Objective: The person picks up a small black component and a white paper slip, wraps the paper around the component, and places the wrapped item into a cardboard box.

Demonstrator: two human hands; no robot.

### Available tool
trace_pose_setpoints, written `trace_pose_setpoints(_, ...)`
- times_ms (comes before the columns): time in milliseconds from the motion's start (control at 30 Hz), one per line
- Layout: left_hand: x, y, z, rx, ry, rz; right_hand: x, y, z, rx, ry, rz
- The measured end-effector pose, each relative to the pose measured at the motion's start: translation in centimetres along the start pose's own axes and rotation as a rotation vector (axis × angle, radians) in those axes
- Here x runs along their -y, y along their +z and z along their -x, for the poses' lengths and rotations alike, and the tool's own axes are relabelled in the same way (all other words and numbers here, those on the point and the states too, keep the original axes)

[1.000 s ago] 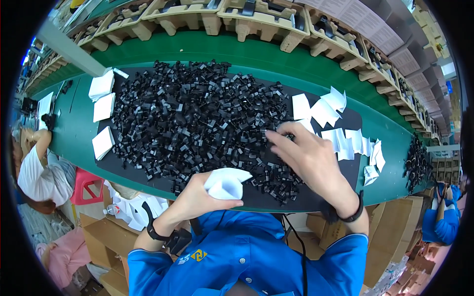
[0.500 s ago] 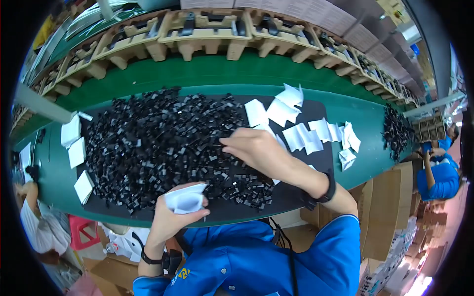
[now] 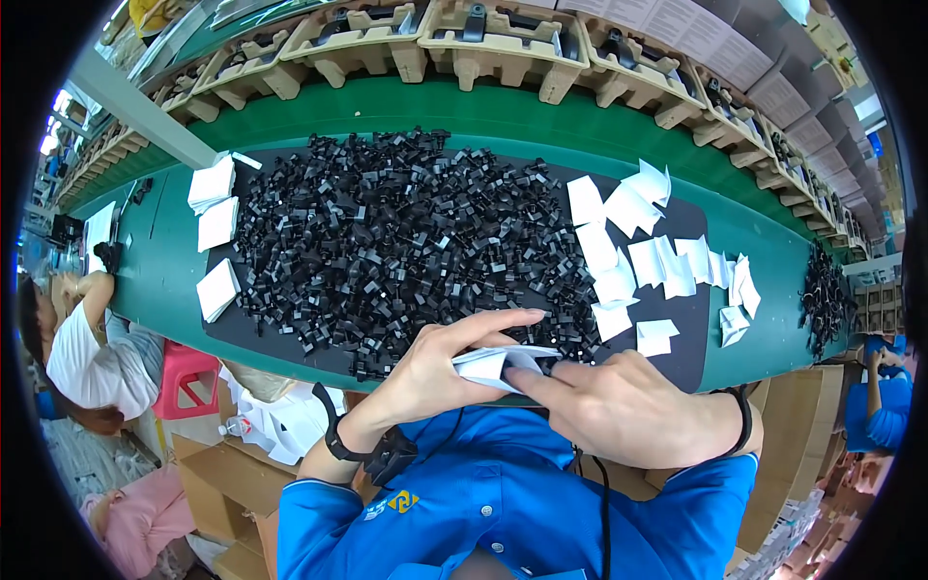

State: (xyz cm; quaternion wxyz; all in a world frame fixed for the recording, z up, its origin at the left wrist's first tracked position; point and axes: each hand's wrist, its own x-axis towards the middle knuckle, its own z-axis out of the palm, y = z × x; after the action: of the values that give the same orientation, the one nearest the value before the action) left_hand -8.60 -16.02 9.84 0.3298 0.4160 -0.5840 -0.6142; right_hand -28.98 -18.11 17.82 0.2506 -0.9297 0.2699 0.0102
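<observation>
At the near edge of the table my left hand (image 3: 420,377) holds a folded white paper pouch (image 3: 483,369), its fingers and thumb closed on the sides. The curled fingers of my right hand (image 3: 638,411) reach into the pouch's open mouth. A bit of black shows by these fingertips, but what they hold is mostly hidden. Just beyond both hands spreads a wide heap of small black plastic parts (image 3: 406,242) on a dark mat (image 3: 682,290).
Stacked white papers (image 3: 215,224) lie left of the heap; loose folded papers (image 3: 661,268) lie to its right. Moulded trays (image 3: 503,56) line the far side of the green table (image 3: 764,261). A second dark pile (image 3: 825,302) is far right. Co-workers sit at both sides.
My right hand has come back from the heap to the pouch, its fingers now in the opening. My left hand has turned the pouch toward it. The view has shifted left.
</observation>
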Motion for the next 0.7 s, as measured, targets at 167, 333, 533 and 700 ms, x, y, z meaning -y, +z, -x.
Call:
trace_pose_setpoints(167,-0.6,0.0,-0.2,0.047,0.128,-0.117,0.3,0.5,-0.5,0.181,0.042,0.117)
trace_pose_setpoints(333,0.5,0.7,-0.3,-0.091,0.315,-0.034,-0.5,0.6,0.3,-0.008,0.063,0.139)
trace_pose_setpoints(533,2.5,0.3,0.4,-0.230,0.464,0.001,-1.4,1.1,0.5,-0.251,-0.076,0.007)
trace_pose_setpoints(700,2.8,0.7,0.3,-0.219,0.341,0.253,-3.9,4.8,-1.2,-0.892,-0.063,-0.173)
